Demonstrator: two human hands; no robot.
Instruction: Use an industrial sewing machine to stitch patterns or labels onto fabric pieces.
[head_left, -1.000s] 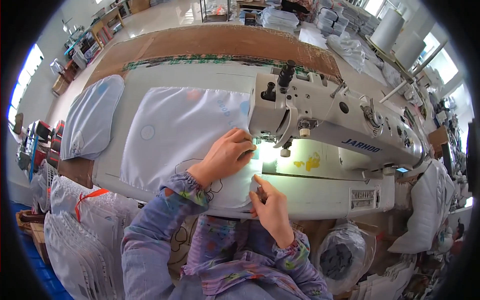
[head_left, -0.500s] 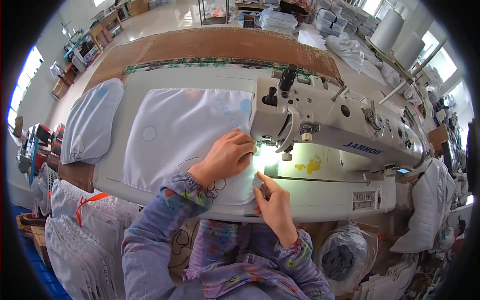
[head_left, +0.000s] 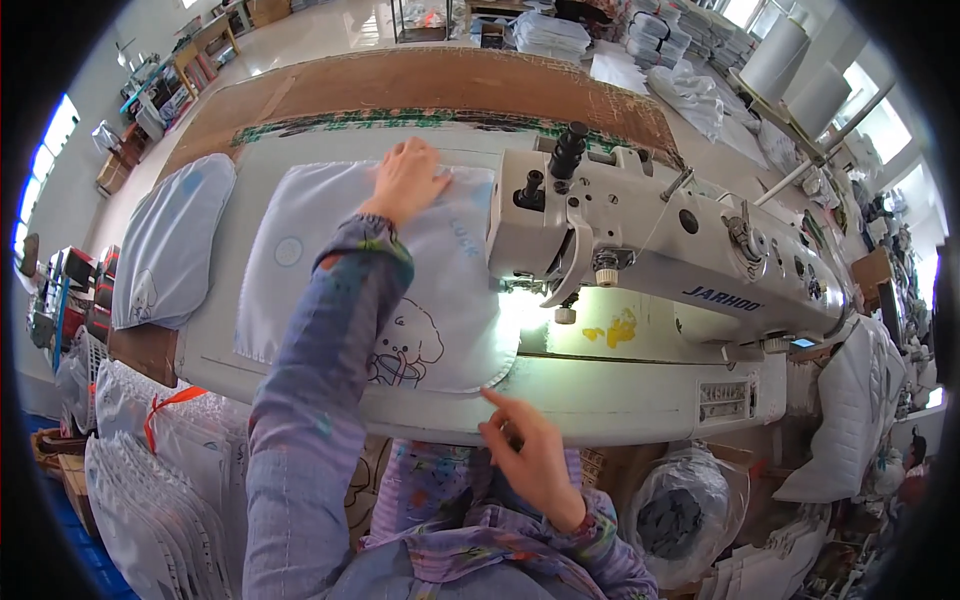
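Note:
A white fabric panel (head_left: 330,215) with a printed puppy, a pale blue circle and pale blue lettering lies on the sewing machine's table. Its right edge runs beneath the head of the white sewing machine (head_left: 540,215), beside the lit needle area. My left hand (head_left: 408,180) rests on the panel's far edge, fingers stretched out over it. Close to the near right corner of the panel, my right hand (head_left: 530,440) has its index finger pointing at the edge and the thumb apart. The other right fingers are curled and partly hidden; nothing shows in them.
A stack of similar white panels (head_left: 175,240) lies at the table's left end. Below on the left hang many white pieces tied with a red strip (head_left: 165,410). A clear plastic bag (head_left: 690,510) stands at lower right. Thread cones (head_left: 775,55) stand behind the machine.
My left hand has moved from beside the needle to the panel's far edge. My right hand has dropped slightly toward me, its grip on the panel's edge loosened. The puppy print is now uncovered.

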